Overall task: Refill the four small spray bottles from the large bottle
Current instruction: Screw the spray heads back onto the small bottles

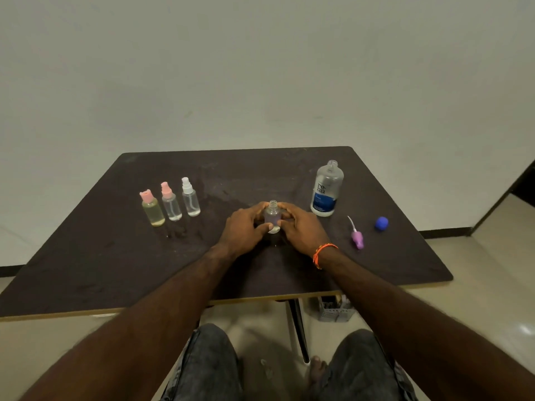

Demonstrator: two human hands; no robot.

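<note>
Clear small bottle point(273, 217), uncapped, stood mid-table, gripped by curled fingers of left hand point(244, 227) and right hand point(301, 228). Purple sprayer point(356, 238) and open large bottle point(327, 190) lay right; three capped bottles point(170, 202) left. Step judged: pouring next, requiring the large bottle lifted.

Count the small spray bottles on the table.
4: three capped ones in a row at left, yellowish, pink-topped clear, white-topped; one uncapped at centre, held by both hands. None seems hidden.

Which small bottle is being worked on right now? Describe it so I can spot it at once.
On the dark table, look at the middle, left of the large bottle. A small clear bottle stands between the left hand and right hand. Unlike the three capped bottles further left, its neck is open.
</note>
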